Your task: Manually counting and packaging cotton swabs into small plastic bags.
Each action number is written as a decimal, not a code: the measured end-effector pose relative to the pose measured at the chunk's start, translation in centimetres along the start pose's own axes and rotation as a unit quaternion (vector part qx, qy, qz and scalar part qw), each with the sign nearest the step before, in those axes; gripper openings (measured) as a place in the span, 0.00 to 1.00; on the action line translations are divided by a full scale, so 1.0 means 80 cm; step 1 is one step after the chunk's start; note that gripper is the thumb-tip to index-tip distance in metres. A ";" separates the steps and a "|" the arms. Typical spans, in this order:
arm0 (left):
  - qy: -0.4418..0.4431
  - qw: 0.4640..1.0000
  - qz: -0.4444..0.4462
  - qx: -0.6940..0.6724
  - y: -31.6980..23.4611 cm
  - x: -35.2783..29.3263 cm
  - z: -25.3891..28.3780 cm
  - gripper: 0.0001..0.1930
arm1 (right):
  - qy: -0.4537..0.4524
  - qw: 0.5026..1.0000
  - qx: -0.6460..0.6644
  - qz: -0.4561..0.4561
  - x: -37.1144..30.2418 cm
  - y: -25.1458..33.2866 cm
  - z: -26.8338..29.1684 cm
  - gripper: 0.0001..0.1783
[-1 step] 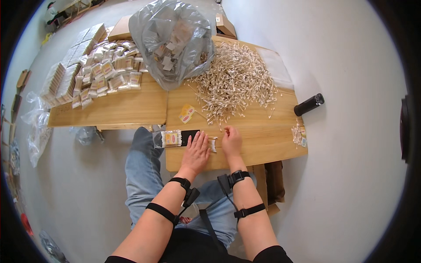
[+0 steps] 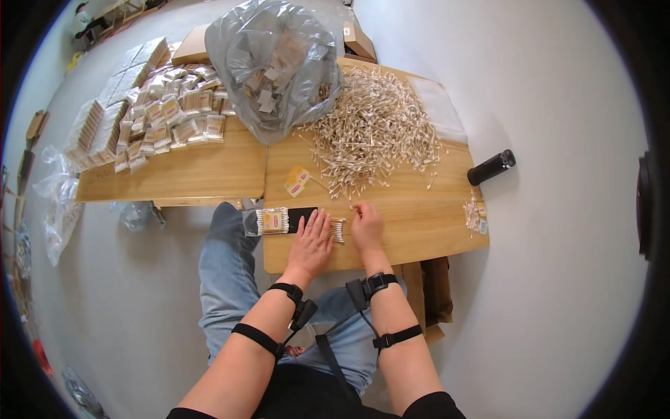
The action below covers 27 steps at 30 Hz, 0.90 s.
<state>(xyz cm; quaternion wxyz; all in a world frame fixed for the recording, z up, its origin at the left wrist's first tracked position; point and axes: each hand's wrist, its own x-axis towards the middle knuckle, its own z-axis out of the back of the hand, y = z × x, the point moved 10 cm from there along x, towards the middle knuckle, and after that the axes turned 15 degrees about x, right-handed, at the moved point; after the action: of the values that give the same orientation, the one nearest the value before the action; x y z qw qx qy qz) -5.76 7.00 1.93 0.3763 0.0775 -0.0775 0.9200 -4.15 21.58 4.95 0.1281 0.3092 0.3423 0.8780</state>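
My left hand (image 2: pixel 313 241) lies flat, fingers stretched out, over a black strip (image 2: pixel 299 218) and a row of cotton swabs (image 2: pixel 338 230) whose ends show past its right side. Left of the strip, at the table's front edge, is a clear pack of cotton swabs (image 2: pixel 273 221) with a yellow label. My right hand (image 2: pixel 368 227) is closed in a pinch just right of the row; a single cotton swab (image 2: pixel 350 202) shows at its fingertips. Beyond it spreads a large heap of loose cotton swabs (image 2: pixel 380 119). Yellow label cards (image 2: pixel 296 180) lie left of the heap.
A grey plastic bag (image 2: pixel 279 70) with scraps stands behind. Filled packs (image 2: pixel 171 112) and stacked packs (image 2: pixel 105 133) cover the left table (image 2: pixel 202 167). At the right edge are a black cylinder (image 2: pixel 492 167) and a small swab pile (image 2: pixel 473 215). Someone sits far back left.
My right hand has shifted very slightly to the left. My left hand and the things on the table look the same.
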 end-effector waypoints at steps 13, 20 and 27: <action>-0.002 1.000 0.016 -0.013 0.003 0.007 0.003 0.30 | 0.133 0.990 0.049 0.018 0.003 0.028 -0.033 0.09; -0.059 0.998 0.007 -0.033 0.003 0.006 0.009 0.28 | 0.078 0.996 0.013 0.046 -0.025 0.036 -0.009 0.19; -0.040 0.999 -0.003 -0.012 -0.002 -0.005 0.000 0.29 | 0.201 0.969 -0.108 0.094 -0.072 0.070 -0.027 0.31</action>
<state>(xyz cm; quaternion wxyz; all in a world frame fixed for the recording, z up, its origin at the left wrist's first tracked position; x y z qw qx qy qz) -5.33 6.83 1.87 0.3761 0.1104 -0.1029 0.9142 -1.08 13.82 4.93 0.0058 0.1417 0.2336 0.9619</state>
